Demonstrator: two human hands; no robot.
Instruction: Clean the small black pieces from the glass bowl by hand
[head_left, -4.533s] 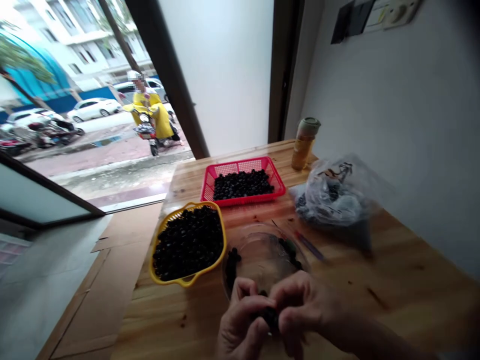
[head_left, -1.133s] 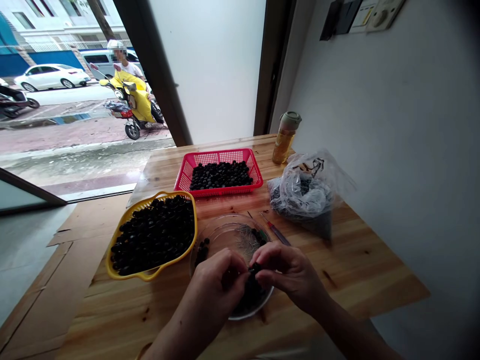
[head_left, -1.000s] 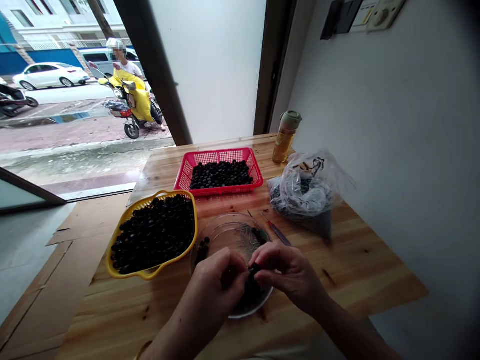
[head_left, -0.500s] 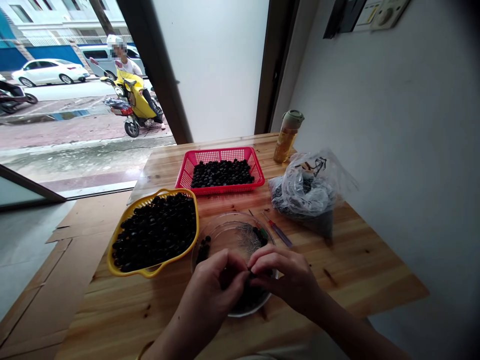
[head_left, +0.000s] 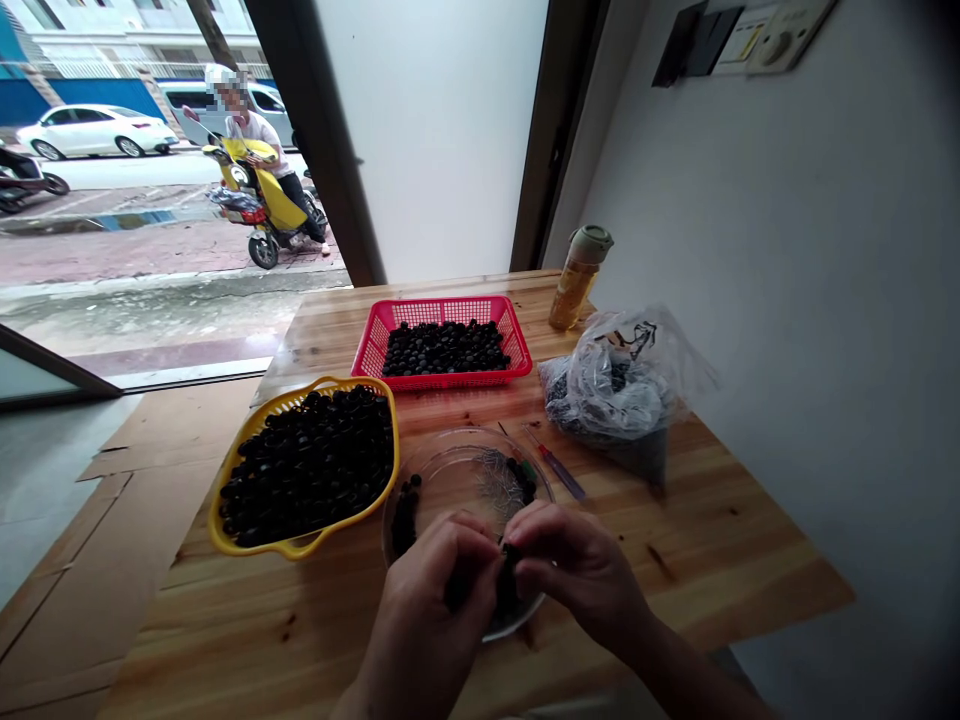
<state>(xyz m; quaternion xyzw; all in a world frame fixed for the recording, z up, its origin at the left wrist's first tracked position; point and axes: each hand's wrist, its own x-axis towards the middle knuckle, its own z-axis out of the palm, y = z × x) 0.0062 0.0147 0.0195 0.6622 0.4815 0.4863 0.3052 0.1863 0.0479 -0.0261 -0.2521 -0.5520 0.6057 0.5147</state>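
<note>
My left hand and my right hand meet over a clear round plastic dish, fingertips pinched close together. Between the right fingertips shows a small dark piece, too small to name. What the left fingers pinch is hidden. Inside the dish lie thin silvery pins at the far right, with small black round pieces along the left side and more under my hands. A yellow basket heaped with black round pieces stands left of the dish.
Behind the dish sits a red basket of black pieces. A screwdriver lies to the right, near a clear plastic bag of dark pieces. A bottle stands at the back. Outside, a person is on a yellow scooter.
My right fingertips have drawn slightly away from the left, and a dark piece shows between them. The person outside leans further forward over the scooter.
</note>
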